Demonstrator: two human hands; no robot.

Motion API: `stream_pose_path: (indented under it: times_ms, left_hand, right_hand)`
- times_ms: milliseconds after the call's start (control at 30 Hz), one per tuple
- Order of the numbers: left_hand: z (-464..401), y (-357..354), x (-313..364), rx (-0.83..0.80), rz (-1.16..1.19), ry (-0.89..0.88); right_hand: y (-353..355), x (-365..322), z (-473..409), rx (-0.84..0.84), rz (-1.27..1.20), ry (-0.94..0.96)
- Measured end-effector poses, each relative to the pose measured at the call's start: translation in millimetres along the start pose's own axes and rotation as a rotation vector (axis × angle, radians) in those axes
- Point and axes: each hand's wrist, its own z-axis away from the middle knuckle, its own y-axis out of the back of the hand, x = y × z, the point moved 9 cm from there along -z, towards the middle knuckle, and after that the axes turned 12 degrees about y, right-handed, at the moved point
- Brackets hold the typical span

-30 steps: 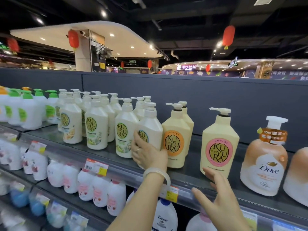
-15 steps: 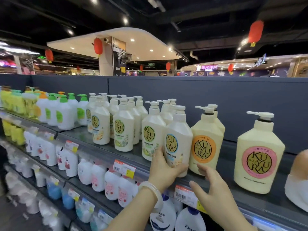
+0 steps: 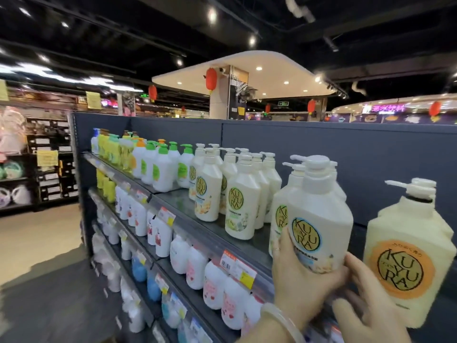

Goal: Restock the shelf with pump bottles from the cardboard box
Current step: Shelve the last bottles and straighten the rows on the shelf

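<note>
Long dark grey metal shelving unit (image 3: pixel 296 149) running from the far left aisle toward the near right, with a plain grey back panel and several tiers. Top tier (image 3: pixel 188 204) lined with upright pump bottles: green-capped white bottles (image 3: pixel 162 170) at the far end, then rows of cream KUYURA bottles with green-gold round labels (image 3: pixel 241 199) in the middle. Lower tiers packed with small white pouch-shaped bottles with pink and blue print (image 3: pixel 195 268), behind a clear front rail. Large pale yellow pump bottle with an orange round label (image 3: pixel 408 256) standing at the near right edge of the top tier. Just left of it, white pump bottle with a blue-ringed gold KUYURA label (image 3: pixel 319 214), upright at the front lip of the top tier, touching a like bottle behind and to its left. Left hand (image 3: pixel 301 276) wrapped around the base of that white bottle, fingers curled under, pale bangle (image 3: pixel 282 320) on the wrist. Right hand (image 3: pixel 371 305) spread, fingertips (image 3: pixel 351 261) touching the bottle's lower right side. Red and yellow price tags (image 3: pixel 237 267) clipped along the shelf edge.
</note>
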Motion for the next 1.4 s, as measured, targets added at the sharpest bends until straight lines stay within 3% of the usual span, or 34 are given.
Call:
stream_pose_path:
  times_ms: [133,367,567,733,1000,1200,1333,1400]
  left_hand:
    - [-30.8,56.7,1.7,0.091,0.131,-0.032]
    - [-118.8,188.7,-37.4,0.269,0.152,-0.040]
    - [-244.1,278.2,-70.6,0.268,0.058,0.050]
    - [-307.6,278.3,-104.5,0.180,-0.068,0.086]
    - [-345.6,250.2,-129.5,0.008,-0.230,0.119]
    - [-343.5,253.5,-130.5,0.034,-0.322,0.091]
    - [-341.4,252.6,-130.4,0.018,-0.251,0.089]
    - [-329.7,255.5,-127.4,0.090,-0.255,0.062]
  right_hand:
    - [-45.1,-30.7,-29.2,-0.017,-0.061,0.099]
    - [-160.7,-47.5,-70.3,-0.134,-0.139,0.147]
    - [-260.6,-56.1,-119.3,-0.142,-0.024,0.210]
    - [-298.9,-58.7,-151.9,-0.082,0.103,0.228]
    - [-297.0,-39.5,-159.4,0.064,0.159,0.235]
    - [-282.4,-31.8,-150.3,0.266,0.190,0.256]
    - [-273.5,-38.7,-147.3,0.349,0.226,0.318]
    - [-271.0,-35.8,-148.3,0.372,0.228,0.288]
